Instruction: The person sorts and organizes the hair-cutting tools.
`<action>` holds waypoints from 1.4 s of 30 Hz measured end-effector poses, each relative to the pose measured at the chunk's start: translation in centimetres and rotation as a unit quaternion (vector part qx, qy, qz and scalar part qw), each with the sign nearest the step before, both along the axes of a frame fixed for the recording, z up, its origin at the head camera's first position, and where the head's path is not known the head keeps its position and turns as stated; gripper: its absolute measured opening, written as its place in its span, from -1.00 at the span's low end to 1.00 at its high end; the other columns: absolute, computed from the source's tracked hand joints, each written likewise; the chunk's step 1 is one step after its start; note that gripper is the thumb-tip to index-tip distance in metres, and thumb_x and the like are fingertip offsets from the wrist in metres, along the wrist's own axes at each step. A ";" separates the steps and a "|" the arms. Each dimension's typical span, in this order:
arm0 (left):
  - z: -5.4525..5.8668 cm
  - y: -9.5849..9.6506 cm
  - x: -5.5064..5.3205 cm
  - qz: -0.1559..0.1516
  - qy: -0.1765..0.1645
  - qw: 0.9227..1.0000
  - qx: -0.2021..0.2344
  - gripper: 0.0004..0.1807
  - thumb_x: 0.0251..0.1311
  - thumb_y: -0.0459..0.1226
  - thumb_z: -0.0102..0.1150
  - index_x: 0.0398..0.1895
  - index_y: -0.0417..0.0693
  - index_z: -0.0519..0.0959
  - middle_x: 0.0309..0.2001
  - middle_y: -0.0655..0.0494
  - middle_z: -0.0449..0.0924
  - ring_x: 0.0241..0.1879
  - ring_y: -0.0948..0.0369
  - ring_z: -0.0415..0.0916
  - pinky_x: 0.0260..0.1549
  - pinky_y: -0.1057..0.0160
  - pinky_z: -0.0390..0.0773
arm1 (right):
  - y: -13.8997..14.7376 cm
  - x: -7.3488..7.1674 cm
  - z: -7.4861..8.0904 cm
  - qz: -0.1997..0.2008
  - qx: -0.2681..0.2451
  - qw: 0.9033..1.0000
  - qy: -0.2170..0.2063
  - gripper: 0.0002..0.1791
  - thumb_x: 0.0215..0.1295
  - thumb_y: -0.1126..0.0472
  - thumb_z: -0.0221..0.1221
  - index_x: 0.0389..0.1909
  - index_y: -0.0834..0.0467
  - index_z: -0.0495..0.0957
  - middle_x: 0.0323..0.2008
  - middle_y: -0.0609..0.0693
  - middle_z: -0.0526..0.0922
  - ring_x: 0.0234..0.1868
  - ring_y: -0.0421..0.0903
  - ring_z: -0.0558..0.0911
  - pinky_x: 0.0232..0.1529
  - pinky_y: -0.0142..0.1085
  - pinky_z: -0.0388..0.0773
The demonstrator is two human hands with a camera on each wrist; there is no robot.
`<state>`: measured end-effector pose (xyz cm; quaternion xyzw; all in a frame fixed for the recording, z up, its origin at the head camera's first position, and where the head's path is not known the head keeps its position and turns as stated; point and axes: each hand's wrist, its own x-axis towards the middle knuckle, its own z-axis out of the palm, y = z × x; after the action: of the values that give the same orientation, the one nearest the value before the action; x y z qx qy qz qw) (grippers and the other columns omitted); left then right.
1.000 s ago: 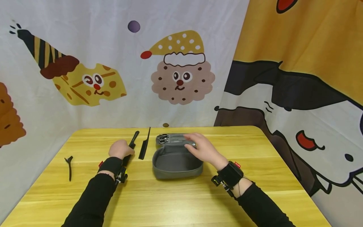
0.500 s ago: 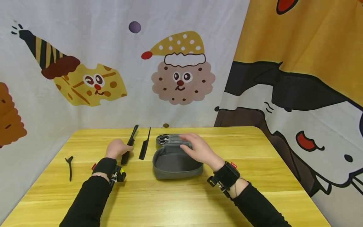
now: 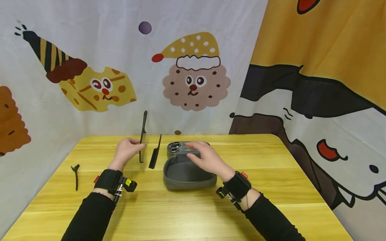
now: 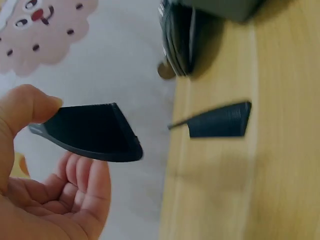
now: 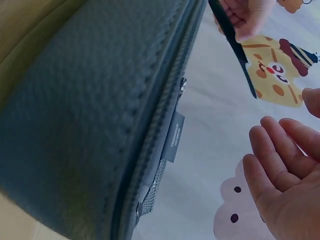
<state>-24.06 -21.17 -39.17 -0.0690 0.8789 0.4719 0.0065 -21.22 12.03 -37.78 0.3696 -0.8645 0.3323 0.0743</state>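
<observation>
My left hand (image 3: 127, 152) pinches a black handled comb (image 3: 144, 122) between thumb and fingers. The comb stands nearly upright above the table, handle pointing up. In the left wrist view its wide toothed part (image 4: 95, 131) lies under the thumb. A black rat-tail comb (image 3: 154, 155) lies on the table just to the right of that hand. My right hand (image 3: 209, 160), fingers loosely bent and holding nothing, hovers over the right side of an unzipped grey case (image 3: 190, 185). Scissors (image 3: 175, 146) sit in the left end of the case's folded-back lid.
A dark hair clip (image 3: 76, 177) lies on the left part of the wooden table (image 3: 181, 217). Behind the table's far edge hangs a curtain (image 3: 144, 83) printed with cartoon figures. In the right wrist view the case's side (image 5: 90, 110) fills much of the picture.
My left hand has raised the handled comb off the table and tipped it upright. My right hand has drifted slightly left over the case.
</observation>
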 end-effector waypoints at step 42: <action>0.8 11.7 5.0 -0.222 0.143 0.944 0.199 -0.63 0.21 -0.36 0.34 0.03 -0.32 0.48 -0.08 -0.15 0.53 -0.10 0.02 0.52 -0.08 0.19 0.58 | -1.3 0.5 1.8 0.022 -0.223 0.954 -0.201 -0.62 0.43 0.30 0.16 0.21 0.33 0.46 0.05 0.24 0.58 0.06 0.09 0.58 0.10 -0.19 0.54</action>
<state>-19.09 -9.42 -38.40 0.1990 0.7516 0.6289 -0.0008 -20.74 10.74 -35.95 0.2878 -0.7572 0.5858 -0.0272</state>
